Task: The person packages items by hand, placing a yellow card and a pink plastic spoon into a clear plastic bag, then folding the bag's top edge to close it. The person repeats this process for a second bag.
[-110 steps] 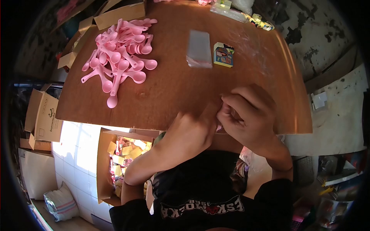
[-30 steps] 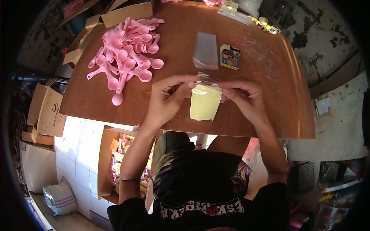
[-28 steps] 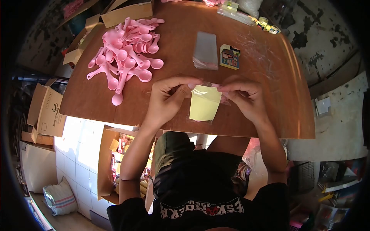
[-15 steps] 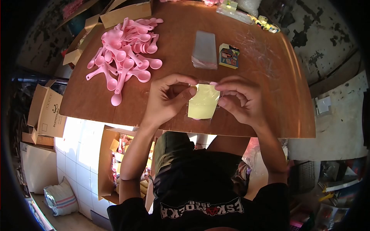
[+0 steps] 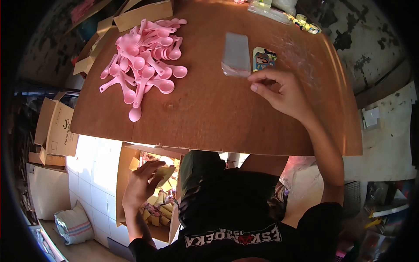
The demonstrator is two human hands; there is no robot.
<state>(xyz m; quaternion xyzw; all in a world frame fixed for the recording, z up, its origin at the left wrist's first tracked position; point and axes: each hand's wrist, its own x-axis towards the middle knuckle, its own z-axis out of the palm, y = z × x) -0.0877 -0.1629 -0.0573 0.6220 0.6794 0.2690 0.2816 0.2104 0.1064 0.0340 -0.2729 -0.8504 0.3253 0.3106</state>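
Observation:
My left hand (image 5: pixel 142 183) is over the open cardboard box (image 5: pixel 125 174) below the table's front edge, its fingers closed on a yellow packet (image 5: pixel 165 175). Above the table, my right hand (image 5: pixel 283 92) reaches near the stack of clear plastic bags (image 5: pixel 236 52) and the small stack of printed cards (image 5: pixel 263 59). Its thumb and forefinger are a little apart, with nothing visible between them. Pink measuring spoons (image 5: pixel 139 61) lie in a heap at the table's left.
The brown table (image 5: pixel 196 118) spans the middle. Thin plastic scraps (image 5: pixel 297 54) lie at its right, and more packaging (image 5: pixel 268 16) at the far edge. Another cardboard box (image 5: pixel 59 126) stands at the left, above a white sack (image 5: pixel 74 225) on the floor.
The yellow packet has gone from above the table down to the box in my left hand. My right hand has let go of it and moved up toward the bags and cards.

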